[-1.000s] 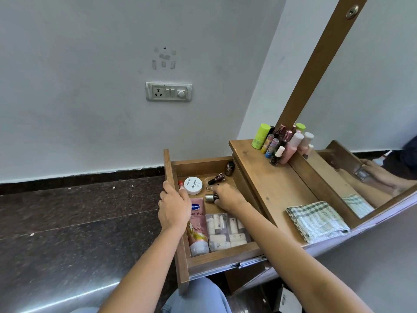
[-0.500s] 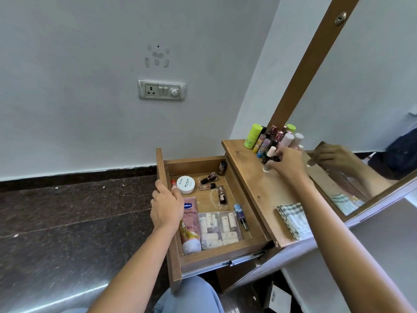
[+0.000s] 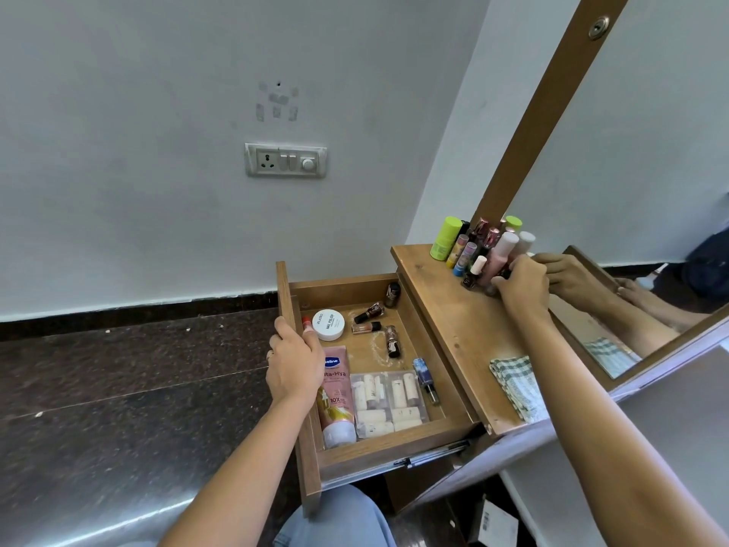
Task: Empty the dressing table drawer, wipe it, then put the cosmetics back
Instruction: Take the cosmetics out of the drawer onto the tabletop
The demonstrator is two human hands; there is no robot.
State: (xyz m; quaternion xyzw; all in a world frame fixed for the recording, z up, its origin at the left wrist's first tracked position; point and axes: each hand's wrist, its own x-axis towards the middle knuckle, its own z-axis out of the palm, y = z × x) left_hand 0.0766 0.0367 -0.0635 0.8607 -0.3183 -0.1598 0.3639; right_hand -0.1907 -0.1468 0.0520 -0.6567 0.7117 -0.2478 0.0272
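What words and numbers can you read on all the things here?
"NAIL POLISH": lid of the white jar; the smaller print beside it is blurred.
"eline": blue badge on the pink tube, its start hidden by the left hand gripping the drawer.
"ta-Hya" and "10X": lower on that tube.
Bottles on the tabletop, little tubes in the clear pack: print too small to read.

Left arm reaching forward, left hand (image 3: pixel 294 363) palm down, fingers curled over the edge of the drawer (image 3: pixel 309 467) front, right arm stretched further ahead, right hand (image 3: pixel 520 284) curled among standing bottles (image 3: pixel 469 250), grasp unclear
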